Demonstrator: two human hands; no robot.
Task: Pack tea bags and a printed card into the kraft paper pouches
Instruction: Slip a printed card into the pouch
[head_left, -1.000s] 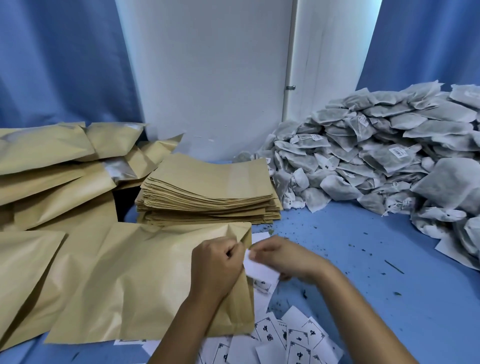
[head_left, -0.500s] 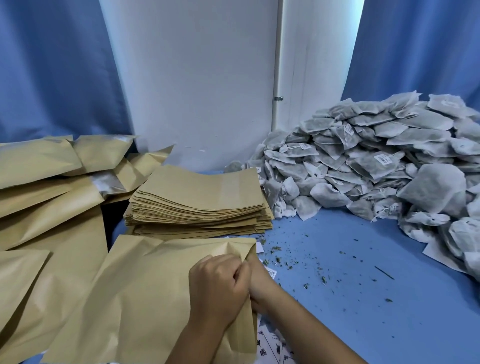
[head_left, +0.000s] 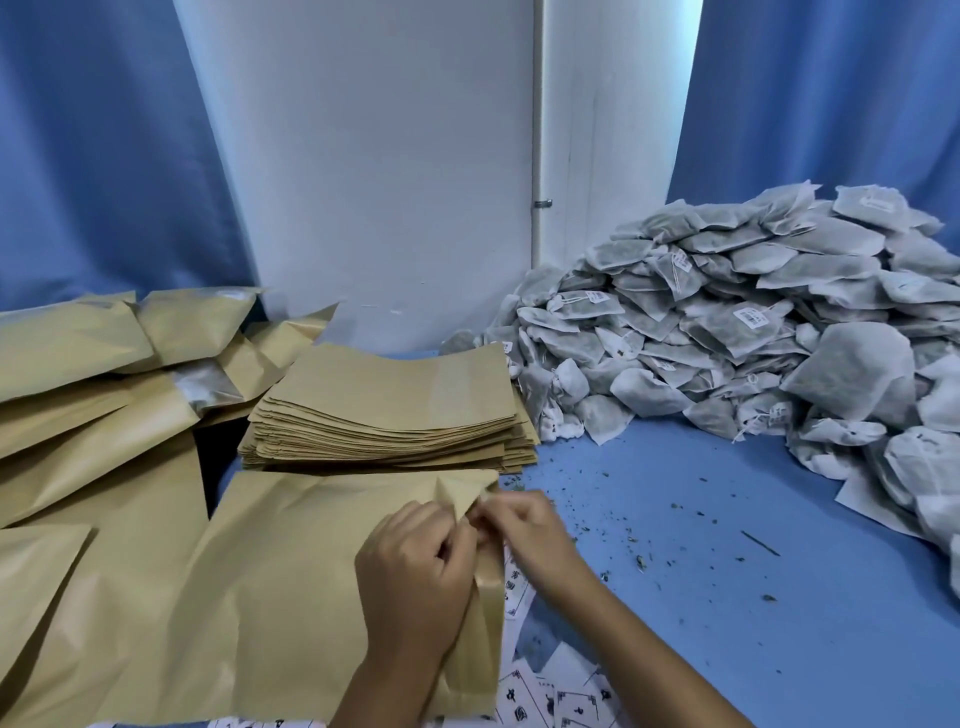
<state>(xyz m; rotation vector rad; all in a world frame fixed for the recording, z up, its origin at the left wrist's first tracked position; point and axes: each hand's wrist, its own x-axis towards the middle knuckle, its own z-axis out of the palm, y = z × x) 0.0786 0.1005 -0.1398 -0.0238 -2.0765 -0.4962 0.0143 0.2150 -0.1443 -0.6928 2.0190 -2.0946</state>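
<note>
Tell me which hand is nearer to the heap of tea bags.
Right. The right hand sits at the pouch mouth on the side facing the heap of tea bags; the left hand lies beside it, farther from the heap.

Matt, creased kraft-paper pouch (head_left: 291, 571); fibrous mesh tea bags (head_left: 727, 332)

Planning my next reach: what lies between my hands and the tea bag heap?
Head view: bare blue tabletop with scattered tea crumbs separates the hands from the tea bag heap.
</note>
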